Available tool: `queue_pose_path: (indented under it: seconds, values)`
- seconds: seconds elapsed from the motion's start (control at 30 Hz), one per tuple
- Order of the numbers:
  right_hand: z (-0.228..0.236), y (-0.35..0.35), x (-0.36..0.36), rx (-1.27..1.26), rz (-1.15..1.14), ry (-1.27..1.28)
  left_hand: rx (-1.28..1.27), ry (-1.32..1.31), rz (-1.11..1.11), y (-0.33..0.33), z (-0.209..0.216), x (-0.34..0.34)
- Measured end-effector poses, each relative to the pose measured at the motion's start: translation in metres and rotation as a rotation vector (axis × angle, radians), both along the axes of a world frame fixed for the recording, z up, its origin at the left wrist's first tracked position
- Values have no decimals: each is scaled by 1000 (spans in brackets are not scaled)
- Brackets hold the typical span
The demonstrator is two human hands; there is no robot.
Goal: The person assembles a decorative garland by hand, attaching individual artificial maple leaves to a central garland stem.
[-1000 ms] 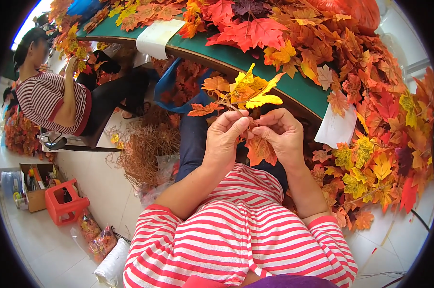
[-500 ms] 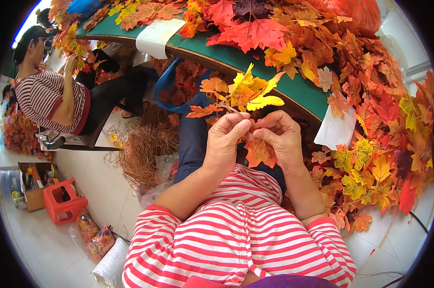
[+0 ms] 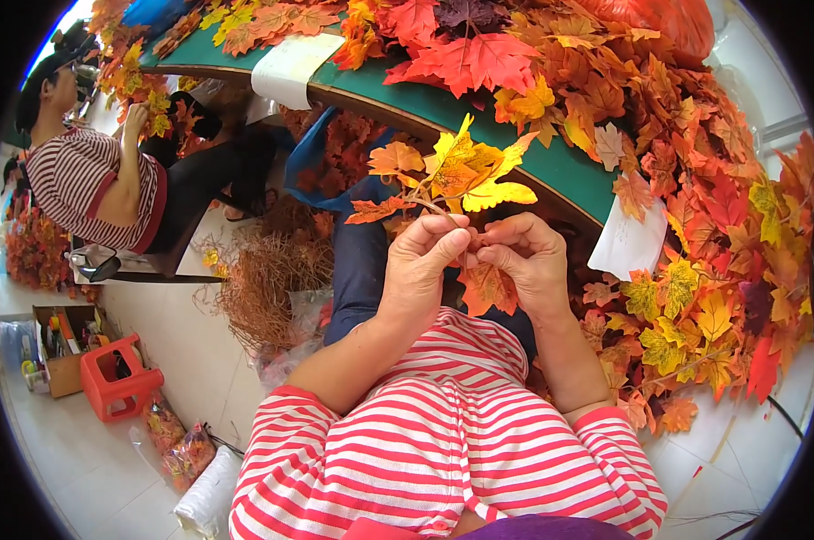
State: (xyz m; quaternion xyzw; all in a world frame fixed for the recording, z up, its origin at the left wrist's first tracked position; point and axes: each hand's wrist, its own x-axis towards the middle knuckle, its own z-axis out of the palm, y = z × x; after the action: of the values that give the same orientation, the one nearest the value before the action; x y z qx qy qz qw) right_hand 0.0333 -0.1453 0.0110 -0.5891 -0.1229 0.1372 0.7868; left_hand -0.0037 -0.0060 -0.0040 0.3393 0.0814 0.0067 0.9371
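Note:
Between my hands, above my lap, is an artificial maple-leaf spray (image 3: 465,171) with yellow and orange leaves on a thin brown stem. My left hand (image 3: 425,267) pinches the stem between thumb and fingers. Just beside it, my right hand (image 3: 526,261) is closed, its thumb pressed to the fingertips at the lower part of the stem. An orange-red leaf (image 3: 489,288) hangs below the fingers, between the two hands. What exactly the right fingertips grip is small and partly hidden.
A green table (image 3: 551,171) heaped with red and orange artificial leaves (image 3: 695,144) curves ahead and right. Brown bare stems (image 3: 272,279) lie in a bundle on the left. A co-worker (image 3: 96,184) sits at far left, near a red stool (image 3: 119,382) and a cardboard box (image 3: 65,360).
My hands stay nearly in place, with small finger shifts; the leaf spray tilts slightly. The co-worker's head and hand have moved a little.

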Motion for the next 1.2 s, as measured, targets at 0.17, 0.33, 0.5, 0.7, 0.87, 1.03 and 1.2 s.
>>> queue_pose_path:
  seconds: [0.17,0.33,0.5,0.7,0.87,1.03,1.2]
  values:
    - [-14,-3,-1,87,-33,73,28,-8,-11,-3,1,0]
    - [-13,-2,-3,116,-41,122,30,-14,28,-6,3,-2]
    - [-10,-3,-4,112,-45,100,39,-8,67,-9,3,-1]
    - [-6,-4,-5,-28,-85,-41,59,-26,60,-8,3,-2]
    - [-6,-4,-6,-68,-97,-119,72,-21,13,-6,-1,-1]
    - [-7,-5,-7,-50,-93,-119,107,-21,11,-6,-1,-2]
    - [-3,-5,-11,-56,-108,-74,163,-37,-8,-5,2,-3]
